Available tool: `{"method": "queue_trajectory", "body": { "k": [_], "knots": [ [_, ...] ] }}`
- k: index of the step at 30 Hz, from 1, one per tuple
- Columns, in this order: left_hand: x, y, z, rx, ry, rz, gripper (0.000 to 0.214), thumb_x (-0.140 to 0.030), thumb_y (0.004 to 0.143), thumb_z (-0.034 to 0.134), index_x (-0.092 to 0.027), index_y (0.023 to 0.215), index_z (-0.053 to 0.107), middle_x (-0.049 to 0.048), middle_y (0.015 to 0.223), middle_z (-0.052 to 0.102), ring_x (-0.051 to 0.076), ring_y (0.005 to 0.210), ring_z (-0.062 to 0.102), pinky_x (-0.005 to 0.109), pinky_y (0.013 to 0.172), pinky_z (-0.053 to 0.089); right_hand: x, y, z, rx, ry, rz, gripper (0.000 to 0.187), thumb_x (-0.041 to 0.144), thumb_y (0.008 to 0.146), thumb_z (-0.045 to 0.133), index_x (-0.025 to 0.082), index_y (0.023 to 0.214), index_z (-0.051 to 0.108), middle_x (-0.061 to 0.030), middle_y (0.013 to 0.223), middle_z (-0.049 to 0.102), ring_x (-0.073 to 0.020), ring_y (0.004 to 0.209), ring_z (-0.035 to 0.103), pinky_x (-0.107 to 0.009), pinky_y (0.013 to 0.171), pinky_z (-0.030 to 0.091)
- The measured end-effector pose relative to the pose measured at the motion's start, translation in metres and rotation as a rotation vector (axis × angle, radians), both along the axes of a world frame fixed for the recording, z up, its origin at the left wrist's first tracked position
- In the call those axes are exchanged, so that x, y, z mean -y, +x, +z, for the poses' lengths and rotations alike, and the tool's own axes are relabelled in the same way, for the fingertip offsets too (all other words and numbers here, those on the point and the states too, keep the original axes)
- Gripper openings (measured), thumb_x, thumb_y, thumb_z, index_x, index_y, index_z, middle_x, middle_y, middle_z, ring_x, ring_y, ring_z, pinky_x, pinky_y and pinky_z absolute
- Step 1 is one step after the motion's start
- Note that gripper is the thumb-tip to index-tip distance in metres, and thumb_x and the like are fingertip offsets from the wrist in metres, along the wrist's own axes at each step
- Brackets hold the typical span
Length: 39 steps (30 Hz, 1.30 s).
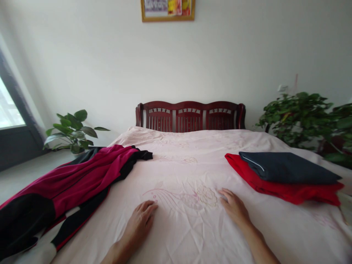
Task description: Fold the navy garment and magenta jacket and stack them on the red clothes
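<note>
Both hands rest on a pale pink bedspread [181, 220] with an embroidered flower pattern. My left hand [143, 216] lies left of the embroidered flower, fingers loosely stretched and holding nothing. On the flower's right side, my right hand [233, 207] touches the cloth with its fingers apart, also holding nothing. Left of my hands, a magenta and black garment [88, 176] is spread out unfolded over other dark and white clothes. To the right sits a folded stack: a dark navy garment [288, 167] with a white line on top of a red garment [297, 192].
A dark red wooden headboard [189, 117] stands at the far end against a white wall. Green potted plants flank the bed, one on the left [75, 130] and a bushy one on the right [299, 117]. A framed picture [168, 18] hangs above.
</note>
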<state>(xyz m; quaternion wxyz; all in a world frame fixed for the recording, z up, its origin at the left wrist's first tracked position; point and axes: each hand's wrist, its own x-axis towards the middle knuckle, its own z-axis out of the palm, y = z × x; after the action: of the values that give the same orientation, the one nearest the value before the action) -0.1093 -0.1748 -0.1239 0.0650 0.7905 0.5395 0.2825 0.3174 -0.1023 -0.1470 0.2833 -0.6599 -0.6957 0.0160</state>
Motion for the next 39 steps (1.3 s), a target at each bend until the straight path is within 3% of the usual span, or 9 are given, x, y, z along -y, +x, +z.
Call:
{"method": "queue_trajectory", "body": {
  "k": [10, 29, 39],
  "knots": [
    [-0.0012, -0.0006, -0.0021, -0.004, 0.011, -0.003, 0.039, -0.016, 0.084, 0.051, -0.023, 0.118, 0.069, 0.0103, 0.124, 0.067, 0.025, 0.115, 0.062, 0.044, 0.102, 0.05, -0.0009, -0.0001, -0.0012, -0.035, 0.015, -0.003, 0.043, 0.031, 0.083, 0.045, 0.018, 0.116, 0.069, -0.0108, 0.131, 0.064, -0.0247, 0.123, 0.058, -0.039, 0.107, 0.042],
    [0.0, -0.0001, 0.0005, -0.038, -0.013, 0.002, 0.04, -0.016, 0.085, 0.05, -0.021, 0.12, 0.067, 0.0108, 0.126, 0.066, 0.025, 0.118, 0.061, 0.043, 0.104, 0.049, 0.0001, -0.0011, -0.0005, 0.002, 0.011, 0.0, 0.047, 0.03, 0.085, 0.041, 0.012, 0.12, 0.068, -0.0143, 0.131, 0.063, -0.0261, 0.123, 0.058, -0.04, 0.108, 0.043],
    [0.0003, 0.0002, 0.0005, -0.043, -0.036, 0.005, 0.042, -0.013, 0.084, 0.049, -0.021, 0.121, 0.067, 0.0107, 0.128, 0.065, 0.025, 0.12, 0.06, 0.044, 0.106, 0.047, -0.0017, 0.0024, -0.0024, -0.001, 0.024, 0.015, 0.044, 0.029, 0.085, 0.043, 0.016, 0.118, 0.069, -0.012, 0.131, 0.064, -0.025, 0.122, 0.058, -0.039, 0.107, 0.043]
  ]
}}
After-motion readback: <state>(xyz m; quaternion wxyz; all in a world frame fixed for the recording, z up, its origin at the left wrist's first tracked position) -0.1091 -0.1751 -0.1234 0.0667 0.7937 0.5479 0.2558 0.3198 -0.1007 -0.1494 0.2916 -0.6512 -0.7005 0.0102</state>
